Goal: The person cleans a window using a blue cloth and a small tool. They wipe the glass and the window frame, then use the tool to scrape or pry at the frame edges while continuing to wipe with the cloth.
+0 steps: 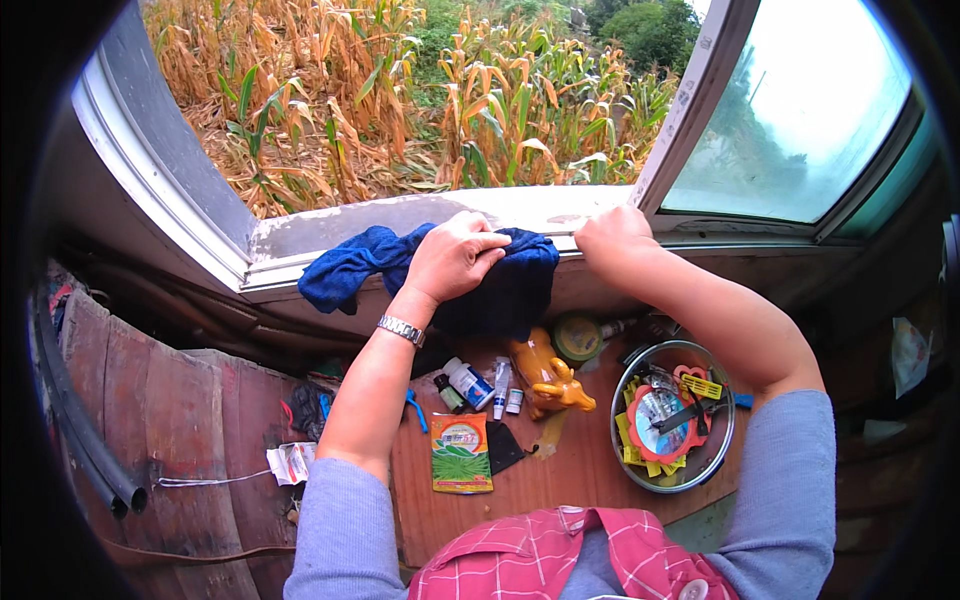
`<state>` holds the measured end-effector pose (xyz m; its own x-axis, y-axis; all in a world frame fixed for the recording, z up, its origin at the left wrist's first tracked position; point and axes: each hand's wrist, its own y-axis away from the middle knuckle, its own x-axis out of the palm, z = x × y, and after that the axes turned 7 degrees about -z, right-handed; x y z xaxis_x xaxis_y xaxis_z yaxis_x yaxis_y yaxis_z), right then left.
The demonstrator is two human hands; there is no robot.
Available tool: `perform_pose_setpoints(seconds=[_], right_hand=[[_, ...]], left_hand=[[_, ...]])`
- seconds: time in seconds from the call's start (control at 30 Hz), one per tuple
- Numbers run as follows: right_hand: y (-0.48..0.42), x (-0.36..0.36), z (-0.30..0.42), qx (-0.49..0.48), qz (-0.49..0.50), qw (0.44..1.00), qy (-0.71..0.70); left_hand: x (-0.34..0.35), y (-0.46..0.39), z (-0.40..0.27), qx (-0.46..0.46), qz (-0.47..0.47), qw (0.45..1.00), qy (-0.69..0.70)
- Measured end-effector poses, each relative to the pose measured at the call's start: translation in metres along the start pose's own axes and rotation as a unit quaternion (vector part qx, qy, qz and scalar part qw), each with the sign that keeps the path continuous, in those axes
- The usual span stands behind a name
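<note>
A dark blue cloth lies over the inner edge of the window sill, part of it hanging down inside. My left hand, with a metal watch on its wrist, rests on the cloth and pinches it between thumb and fingers. Further right, my right hand is at the sill beside the upright frame of the sliding window. Its fingers are curled and turned away, so what they touch or hold is hidden.
On the wooden table below are an orange bull figurine, a white bottle, a tube, a colourful packet and a round container of yellow and red items. Black pipes lie at left.
</note>
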<state>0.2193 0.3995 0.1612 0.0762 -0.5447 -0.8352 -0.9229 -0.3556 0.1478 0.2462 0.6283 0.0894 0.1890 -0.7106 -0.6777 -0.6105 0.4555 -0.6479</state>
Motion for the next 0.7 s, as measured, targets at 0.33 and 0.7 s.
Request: perform_pose_setpoints(seconds=[0.33, 0.7], right_hand=[[0.034, -0.003, -0.009, 0.075, -0.196, 0.938, -0.277], [0.007, 0.018, 0.026, 0.084, -0.134, 0.967, -0.199]], left_hand=[[0.008, -0.002, 0.007, -0.037, -0.079, 0.995, -0.051], [0.009, -0.005, 0.001, -0.067, -0.069, 0.991, -0.096]])
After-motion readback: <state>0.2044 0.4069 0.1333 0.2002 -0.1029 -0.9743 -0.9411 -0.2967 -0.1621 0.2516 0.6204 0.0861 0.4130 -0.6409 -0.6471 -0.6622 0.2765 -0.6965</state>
